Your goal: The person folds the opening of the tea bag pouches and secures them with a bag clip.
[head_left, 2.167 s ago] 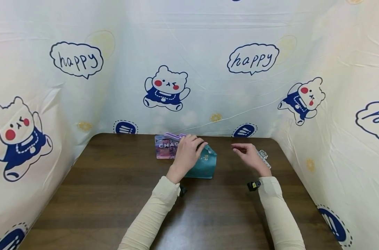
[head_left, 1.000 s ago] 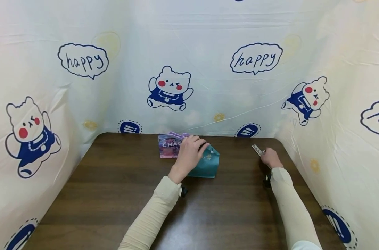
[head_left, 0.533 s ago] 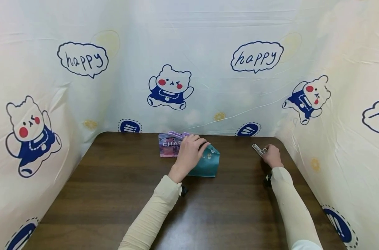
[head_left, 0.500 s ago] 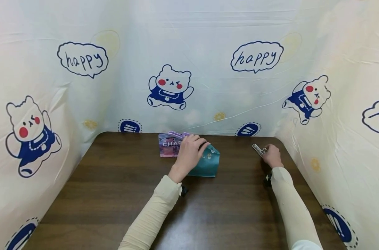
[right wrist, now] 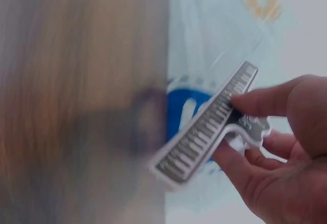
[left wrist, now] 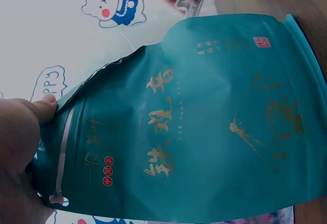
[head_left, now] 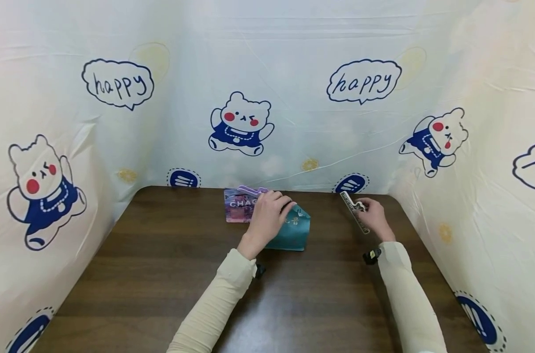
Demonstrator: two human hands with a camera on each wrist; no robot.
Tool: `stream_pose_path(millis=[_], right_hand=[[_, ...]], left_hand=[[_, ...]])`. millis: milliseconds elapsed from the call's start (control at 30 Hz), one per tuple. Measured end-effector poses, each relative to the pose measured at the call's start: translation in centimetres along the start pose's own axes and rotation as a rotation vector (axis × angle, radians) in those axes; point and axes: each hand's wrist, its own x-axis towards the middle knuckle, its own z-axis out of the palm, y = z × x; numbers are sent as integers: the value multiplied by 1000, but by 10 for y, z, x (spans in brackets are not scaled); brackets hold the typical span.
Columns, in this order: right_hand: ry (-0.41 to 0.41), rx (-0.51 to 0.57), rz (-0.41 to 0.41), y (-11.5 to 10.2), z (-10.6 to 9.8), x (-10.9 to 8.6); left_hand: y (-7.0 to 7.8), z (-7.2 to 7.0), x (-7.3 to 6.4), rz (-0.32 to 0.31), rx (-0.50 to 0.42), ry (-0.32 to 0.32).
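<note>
My left hand [head_left: 266, 220] pinches the top of a teal tea bag [head_left: 293, 234], which stands upright near the back of the table. In the left wrist view the bag's front shows gold lettering, and the thumb [left wrist: 43, 109] lies at its top edge by a notched tear strip. To the right, my right hand [head_left: 376, 215] holds a long bag clip [head_left: 354, 212] with a piano-key print, raised off the table. The right wrist view shows thumb and fingers squeezing the clip's shaped handle [right wrist: 250, 127], its bar pointing away from the palm.
Behind the teal bag stands a purple-pink pouch [head_left: 236, 208] with a purple clip [head_left: 248, 190] along its top. The brown wooden table [head_left: 170, 274] is bounded by a printed cloth backdrop [head_left: 293, 137] at the back and sides.
My right hand has moved to the clip lying at the right, gripped it, and now lifts and turns it leftward. The left hand still holds the teal bag in the same place.
</note>
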Motion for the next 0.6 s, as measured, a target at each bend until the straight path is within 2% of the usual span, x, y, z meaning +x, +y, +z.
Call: stream_pose_path(millis=[200,400,600], right_hand=[[-8,116,-65,-32,7,-11],[-42,230,-171,-51,15,-20],[-139,297,-264,-73,18,-32]], left_hand=[[1,1,1,1,4,-2],[1,2,1,-1,-1,4],[1,2,1,16,15,4]])
